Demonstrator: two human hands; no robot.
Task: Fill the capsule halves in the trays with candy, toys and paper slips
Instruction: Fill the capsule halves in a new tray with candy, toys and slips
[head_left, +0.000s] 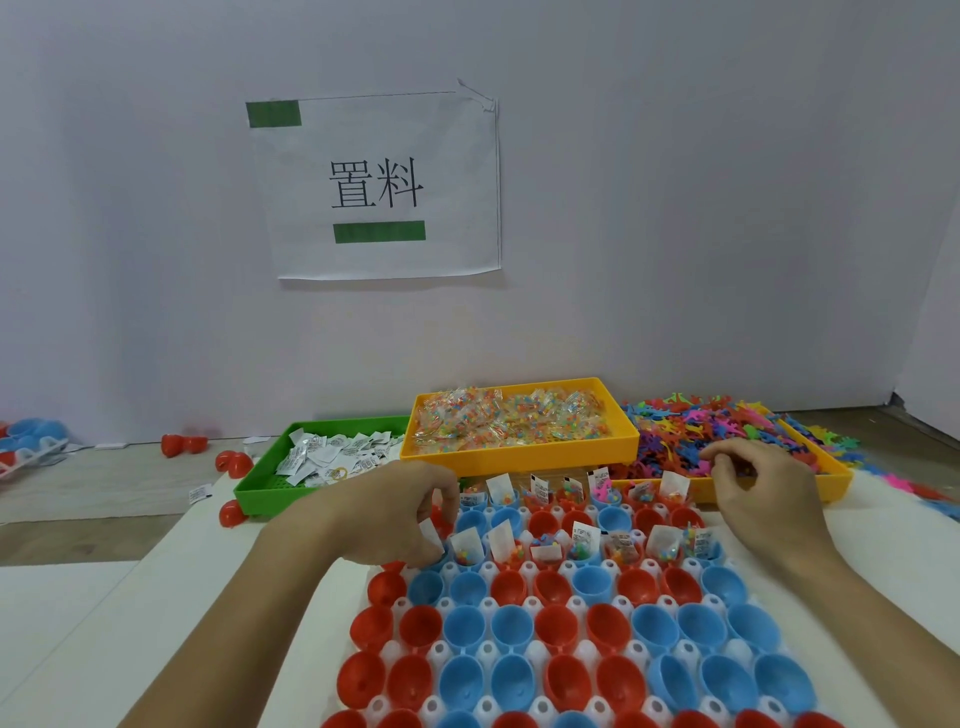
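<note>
White wall behind the bench (130, 613), paper sign (384, 182) taped on it. Green tray (260, 488) holds paper slips (337, 454). Yellow tray (519, 452) holds candy packets (511, 418) and sits partly over the green one. Second yellow tray (841, 480) at right is heaped with coloured toys (727, 431), some spilled past it. White capsule tray (524, 618) in front holds red and blue halves (553, 629). Far row and third row are filled with candy, slips and some toys; second row and the near rows are empty. Left hand (395, 514) pinches a slip (432, 538) at the left end of the third row. Right hand (753, 493) hovers over the toy tray's near edge, fingers curled; can't tell if it holds anything. Loose red halves (182, 444) lie left of the green tray; more halves (31, 441) at far left.
</note>
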